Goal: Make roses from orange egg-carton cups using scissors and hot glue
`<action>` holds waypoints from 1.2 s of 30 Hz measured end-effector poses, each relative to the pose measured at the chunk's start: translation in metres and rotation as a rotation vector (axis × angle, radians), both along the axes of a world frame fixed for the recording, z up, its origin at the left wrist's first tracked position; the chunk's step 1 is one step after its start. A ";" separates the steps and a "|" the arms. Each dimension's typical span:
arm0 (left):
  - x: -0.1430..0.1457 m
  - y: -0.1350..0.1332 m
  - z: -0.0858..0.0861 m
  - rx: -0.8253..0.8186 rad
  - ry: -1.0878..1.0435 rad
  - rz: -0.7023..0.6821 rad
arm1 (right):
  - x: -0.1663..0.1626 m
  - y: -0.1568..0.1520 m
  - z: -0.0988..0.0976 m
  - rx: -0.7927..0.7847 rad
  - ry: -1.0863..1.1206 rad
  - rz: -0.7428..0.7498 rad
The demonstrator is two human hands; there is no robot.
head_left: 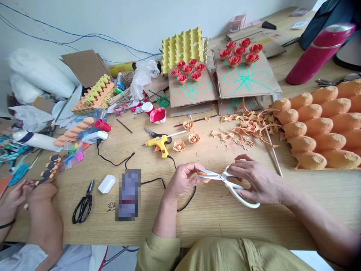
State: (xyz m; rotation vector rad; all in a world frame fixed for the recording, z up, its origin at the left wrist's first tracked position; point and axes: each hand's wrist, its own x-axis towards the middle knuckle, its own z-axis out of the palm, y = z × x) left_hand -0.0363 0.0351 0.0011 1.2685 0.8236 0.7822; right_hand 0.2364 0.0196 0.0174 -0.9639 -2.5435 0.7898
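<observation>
My right hand (255, 180) grips white-handled scissors (228, 180) low over the wooden table (214, 218). Their blades point left into a small orange piece of egg carton (203, 177). My left hand (184, 178) pinches that piece, fingers closed round it. Just beyond my hands lie three finished orange carton roses (187, 136) and a yellow glue gun (161, 144) with a black cord.
An orange egg tray (321, 128) fills the right side, with a heap of cut scraps (244, 130) and a thin stick (273, 152) beside it. Cardboard sheets with red roses (239, 51) stand at the back. Another person's hands (28, 192) work at the left near black scissors (83, 205).
</observation>
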 end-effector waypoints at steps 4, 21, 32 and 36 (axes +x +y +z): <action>0.001 0.000 0.000 -0.047 -0.020 0.005 | 0.002 0.001 -0.003 0.026 0.023 0.016; 0.002 -0.001 0.003 -0.058 -0.060 -0.007 | 0.003 -0.002 -0.003 -0.004 0.064 0.062; 0.004 0.000 0.003 0.081 -0.091 0.097 | 0.004 0.005 -0.014 0.021 0.127 -0.218; 0.008 -0.003 0.009 0.025 -0.178 0.066 | 0.002 0.002 -0.013 -0.165 0.187 -0.275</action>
